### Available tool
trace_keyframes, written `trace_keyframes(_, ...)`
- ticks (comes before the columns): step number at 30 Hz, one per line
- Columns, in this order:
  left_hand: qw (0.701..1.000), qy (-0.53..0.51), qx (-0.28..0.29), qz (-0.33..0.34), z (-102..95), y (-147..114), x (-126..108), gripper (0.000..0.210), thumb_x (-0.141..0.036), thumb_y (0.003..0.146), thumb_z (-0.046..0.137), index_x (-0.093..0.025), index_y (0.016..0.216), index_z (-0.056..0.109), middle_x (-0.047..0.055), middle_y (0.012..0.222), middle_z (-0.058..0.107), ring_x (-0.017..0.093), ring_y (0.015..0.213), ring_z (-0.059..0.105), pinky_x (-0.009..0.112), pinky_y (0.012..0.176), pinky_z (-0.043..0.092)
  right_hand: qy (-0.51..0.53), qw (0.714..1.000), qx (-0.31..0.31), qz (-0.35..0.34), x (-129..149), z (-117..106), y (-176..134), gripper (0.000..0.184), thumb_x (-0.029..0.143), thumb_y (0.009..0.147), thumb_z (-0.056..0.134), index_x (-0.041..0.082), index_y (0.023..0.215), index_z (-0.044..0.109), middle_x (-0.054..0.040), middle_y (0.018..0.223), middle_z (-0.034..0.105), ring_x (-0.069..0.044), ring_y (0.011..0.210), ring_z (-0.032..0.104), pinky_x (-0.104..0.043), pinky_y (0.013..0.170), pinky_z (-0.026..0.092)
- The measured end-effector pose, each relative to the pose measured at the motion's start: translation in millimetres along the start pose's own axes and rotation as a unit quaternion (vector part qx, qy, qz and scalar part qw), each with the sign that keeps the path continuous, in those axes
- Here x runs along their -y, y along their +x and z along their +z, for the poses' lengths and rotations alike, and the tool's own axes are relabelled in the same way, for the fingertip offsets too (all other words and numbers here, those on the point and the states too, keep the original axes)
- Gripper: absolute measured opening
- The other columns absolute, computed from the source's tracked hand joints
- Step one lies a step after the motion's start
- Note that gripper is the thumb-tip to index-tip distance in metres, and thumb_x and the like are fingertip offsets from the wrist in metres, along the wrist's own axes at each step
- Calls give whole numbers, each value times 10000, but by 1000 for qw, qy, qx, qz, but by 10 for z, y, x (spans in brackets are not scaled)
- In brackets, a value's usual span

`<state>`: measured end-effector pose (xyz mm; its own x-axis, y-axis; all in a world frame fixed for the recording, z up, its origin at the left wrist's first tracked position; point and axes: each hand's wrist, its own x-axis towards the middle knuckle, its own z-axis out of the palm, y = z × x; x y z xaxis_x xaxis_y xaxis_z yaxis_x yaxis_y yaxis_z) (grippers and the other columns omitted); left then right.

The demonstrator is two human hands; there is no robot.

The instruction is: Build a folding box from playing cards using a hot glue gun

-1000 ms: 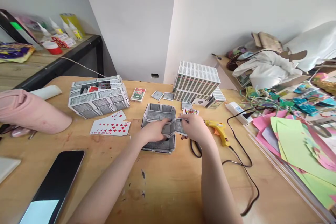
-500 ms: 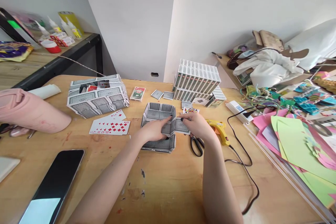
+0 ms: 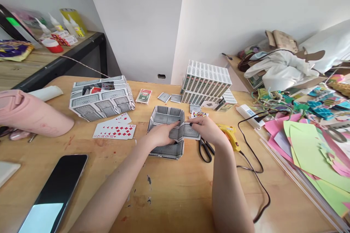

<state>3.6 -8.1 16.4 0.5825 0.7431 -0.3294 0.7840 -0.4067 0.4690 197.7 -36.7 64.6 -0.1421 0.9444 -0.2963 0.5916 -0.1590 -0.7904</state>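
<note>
An open box made of playing cards [image 3: 165, 151], grey-patterned backs showing, sits mid-table. My left hand [image 3: 163, 133] reaches over its left side, with outstretched fingers spread against the inner face of the right wall. On the outside of that same wall, my right hand [image 3: 205, 128] has its fingers closed on a playing card [image 3: 190, 132]. The card lies back side up, its left end against the box wall; whether it is stuck there I cannot tell. Just beyond my right hand are a face card [image 3: 195, 114] and a face-down card [image 3: 195, 108].
Scissors [image 3: 205, 152] and a yellow glue gun [image 3: 231, 137] with its black cord lie to the right. Fanned diamond cards [image 3: 115, 131] and a larger card-covered box [image 3: 101, 98] are left. Stacked card packs [image 3: 206, 80] stand behind; a phone [image 3: 54, 193] lies at front left.
The view has shifted very slightly. My right hand stays on the card with its fingertips moved a touch to the right; my left hand keeps its place inside the box.
</note>
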Motion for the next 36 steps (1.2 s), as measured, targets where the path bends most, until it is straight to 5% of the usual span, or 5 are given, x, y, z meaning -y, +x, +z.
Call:
trace_keyframes(7,1000,28,8,-2,-4,4,-3,840,-432,734,618,-287,1477,255,104,1293,600,323,1133,585,375,892,455,35,998,-6,47,-46,-9,6,386,174,734,470,153,1012,737,-14,828,710,-147,733,608,-219,673,455)
trace_keyframes(13,998,53,35,-4,-16,-31,-47,816,-456,723,634,-286,1454,315,129,1248,602,336,1113,587,382,875,462,-77,994,-47,63,68,-39,26,269,232,715,566,157,902,744,-32,802,708,-160,743,627,-220,635,449)
trace_keyframes(23,997,58,56,-9,18,-46,-63,811,-413,746,611,-273,1471,275,152,1257,563,345,1138,556,407,884,463,-151,978,71,122,215,-189,326,89,153,631,608,144,647,695,-31,602,642,-139,549,577,-229,499,416)
trace_keyframes(36,997,55,44,22,57,-20,7,804,-405,738,613,-274,1460,285,150,1211,573,349,1094,574,411,867,468,-220,964,107,103,334,-135,525,172,89,593,607,180,448,589,-36,465,556,-176,553,540,-260,494,358)
